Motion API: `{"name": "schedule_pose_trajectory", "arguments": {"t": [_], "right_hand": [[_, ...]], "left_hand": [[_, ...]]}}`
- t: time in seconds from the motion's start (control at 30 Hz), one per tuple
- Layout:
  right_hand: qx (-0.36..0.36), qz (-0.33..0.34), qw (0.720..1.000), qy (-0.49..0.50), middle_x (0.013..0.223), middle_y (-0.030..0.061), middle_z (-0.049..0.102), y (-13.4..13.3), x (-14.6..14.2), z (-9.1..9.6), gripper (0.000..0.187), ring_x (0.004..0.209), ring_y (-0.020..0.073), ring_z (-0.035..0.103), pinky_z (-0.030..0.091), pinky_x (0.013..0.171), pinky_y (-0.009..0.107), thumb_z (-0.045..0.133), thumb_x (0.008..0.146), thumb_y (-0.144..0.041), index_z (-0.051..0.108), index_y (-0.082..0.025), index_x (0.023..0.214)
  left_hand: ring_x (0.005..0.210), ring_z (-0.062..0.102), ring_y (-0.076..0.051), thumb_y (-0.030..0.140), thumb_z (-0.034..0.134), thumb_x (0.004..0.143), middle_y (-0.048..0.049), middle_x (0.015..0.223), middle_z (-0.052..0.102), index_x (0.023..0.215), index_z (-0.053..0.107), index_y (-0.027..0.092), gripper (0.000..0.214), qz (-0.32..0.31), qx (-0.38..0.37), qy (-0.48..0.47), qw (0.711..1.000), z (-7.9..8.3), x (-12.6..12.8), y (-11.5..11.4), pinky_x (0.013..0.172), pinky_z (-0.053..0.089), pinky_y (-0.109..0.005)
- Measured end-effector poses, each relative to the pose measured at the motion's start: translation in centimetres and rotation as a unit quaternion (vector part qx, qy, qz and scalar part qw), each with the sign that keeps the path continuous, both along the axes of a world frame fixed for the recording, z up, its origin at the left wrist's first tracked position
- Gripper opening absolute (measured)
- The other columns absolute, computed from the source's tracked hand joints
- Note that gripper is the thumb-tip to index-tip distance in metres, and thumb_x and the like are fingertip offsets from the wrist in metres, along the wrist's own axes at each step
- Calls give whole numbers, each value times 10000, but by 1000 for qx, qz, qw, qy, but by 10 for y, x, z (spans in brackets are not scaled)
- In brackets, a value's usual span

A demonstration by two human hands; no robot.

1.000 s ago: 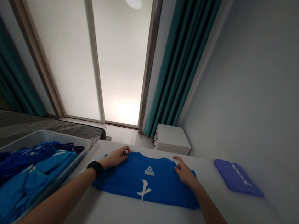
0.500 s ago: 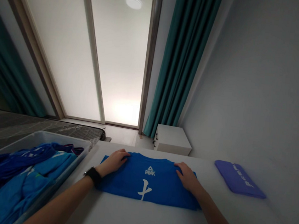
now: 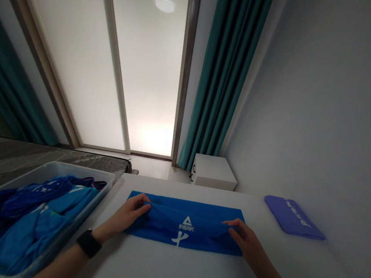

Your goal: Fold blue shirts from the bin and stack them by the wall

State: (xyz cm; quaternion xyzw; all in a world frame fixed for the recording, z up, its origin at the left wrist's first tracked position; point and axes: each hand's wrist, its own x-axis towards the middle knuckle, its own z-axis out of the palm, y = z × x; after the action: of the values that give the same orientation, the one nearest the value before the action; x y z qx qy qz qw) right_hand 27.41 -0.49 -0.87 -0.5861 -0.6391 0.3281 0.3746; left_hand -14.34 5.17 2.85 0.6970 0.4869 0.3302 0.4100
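A bright blue T-shirt (image 3: 186, 210) with a white logo lies on the white table (image 3: 171, 270), partly folded. Its far edge is drawn over toward me, so the logo sits close to the white character print. My left hand (image 3: 126, 217), a black watch on the wrist, pinches the folded edge at the shirt's left side. My right hand (image 3: 244, 238) pinches the same edge at the right side. Both hands are closed on the cloth.
A translucent bin (image 3: 108, 179) at the left holds several crumpled blue garments. A folded purple shirt (image 3: 292, 216) lies at the table's far right by the wall. Beyond the table stand a small white cabinet (image 3: 213, 172), teal curtains and frosted sliding doors.
Both hands gripped the shirt's far collar edge and pulled it toward me, folding the top part over the lower part. The logo has moved nearer.
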Motion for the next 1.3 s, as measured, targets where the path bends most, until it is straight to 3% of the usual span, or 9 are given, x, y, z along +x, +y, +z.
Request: {"name": "schedule_pose_trajectory", "arguments": {"t": [0.1,0.17,0.27,0.4,0.53,0.83,1.07,1.2,1.3], "right_hand": [[-21,-70,997,-16,825,42,671,24,-8,-4,275,732,218,647,511,661,323,467,854,-467,576,-239,963],[-1,-86,993,-82,843,44,663,46,-17,-2,289,765,212,647,500,678,310,428,870,-382,575,-226,1064],[-25,-88,973,-211,864,37,661,73,-31,3,347,796,200,650,485,727,303,378,886,-259,540,-213,1190],[-53,-92,959,-263,1020,97,694,89,-42,6,382,968,217,655,445,817,309,374,877,-164,542,-186,1219],[-69,-96,946,-301,1126,112,696,90,-45,6,339,1012,218,652,432,808,301,333,934,-217,564,-196,1181],[-24,-86,920,-381,1063,92,713,78,-42,0,298,1004,220,661,398,846,309,315,993,-215,559,-211,1164],[0,-111,900,-421,1089,89,695,74,-42,3,292,1031,232,632,392,874,331,332,997,-251,570,-230,1165],[49,-121,889,-440,1245,137,622,68,-64,16,395,1183,272,535,346,986,385,278,991,-234,566,-193,1258],[99,-50,897,-429,1375,142,557,55,-103,18,459,1279,270,463,284,1080,405,270,996,-275,516,-150,1362]], "left_hand": [[763,629,-201,485,531,843,-13,784,647,903,573,197,296,72,7,9,997,-15,8,15,703,502,-299],[790,636,-205,406,506,857,-31,838,660,962,576,192,249,104,35,61,992,-20,16,29,731,493,-303],[809,650,-214,283,461,884,-58,901,685,1064,567,185,231,107,59,200,972,-19,28,46,761,470,-320],[925,664,-252,207,424,894,-82,983,709,1071,585,192,240,91,81,339,933,-13,40,52,858,431,-373],[1027,637,-263,195,413,900,-87,1120,687,1006,600,198,215,89,90,350,928,-14,45,51,916,397,-398],[985,646,-239,211,327,998,-89,1052,694,990,580,188,255,82,102,364,922,-27,35,56,847,403,-336],[991,597,-277,258,341,989,-119,1037,654,966,621,170,294,96,150,426,887,-24,34,48,873,376,-407],[1045,548,-288,214,409,931,-124,1059,631,989,641,171,243,84,190,441,873,-12,43,45,931,348,-438],[1079,533,-288,209,394,937,-133,1139,614,1136,618,174,302,2,231,392,890,-9,67,38,953,360,-437]]}}
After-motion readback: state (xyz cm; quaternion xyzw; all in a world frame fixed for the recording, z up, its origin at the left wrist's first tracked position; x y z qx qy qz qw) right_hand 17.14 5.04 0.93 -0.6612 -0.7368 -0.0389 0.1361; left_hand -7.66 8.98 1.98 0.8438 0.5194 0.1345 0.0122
